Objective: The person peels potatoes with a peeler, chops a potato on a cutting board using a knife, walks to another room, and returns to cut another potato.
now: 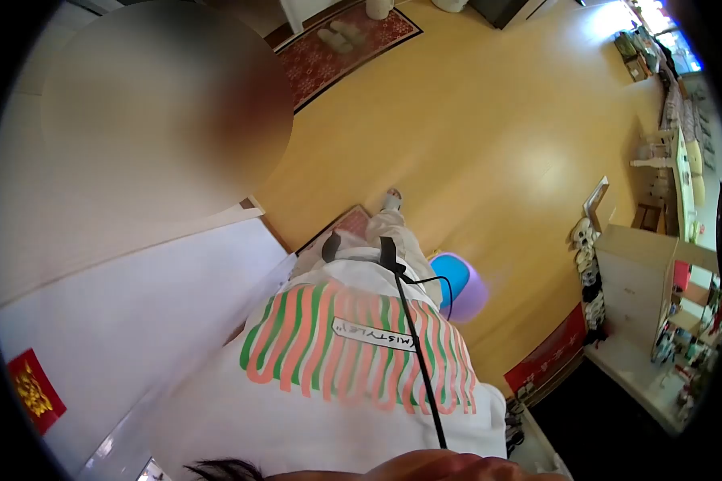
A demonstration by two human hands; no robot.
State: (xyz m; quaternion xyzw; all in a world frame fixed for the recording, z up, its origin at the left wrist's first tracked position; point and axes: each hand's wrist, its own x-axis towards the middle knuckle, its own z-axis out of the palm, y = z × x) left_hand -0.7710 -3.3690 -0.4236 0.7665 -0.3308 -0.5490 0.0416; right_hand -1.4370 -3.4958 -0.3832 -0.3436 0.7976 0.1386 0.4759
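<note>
Neither my left hand nor my right hand shows in the view. My body fills the lower middle: a white top (313, 429) with green and pink wavy stripes, and light trousers. A black cable (423, 365) runs down the front of the top to the waist, where dark straps (388, 253) hang. Beside my leg on the right is a blue and purple container (451, 276), partly blurred and partly behind the trousers; whether a hand holds it, I cannot tell. One foot (392, 198) in a light shoe is on the floor.
A white wall (152, 297) with a red and gold decoration (36, 393) stands close on the left. Slippers (341, 36) lie on a red patterned mat (313, 76). On the right are a cabinet (634, 272), shoes (587, 260) and a red mat (549, 349). A blurred patch covers the upper left.
</note>
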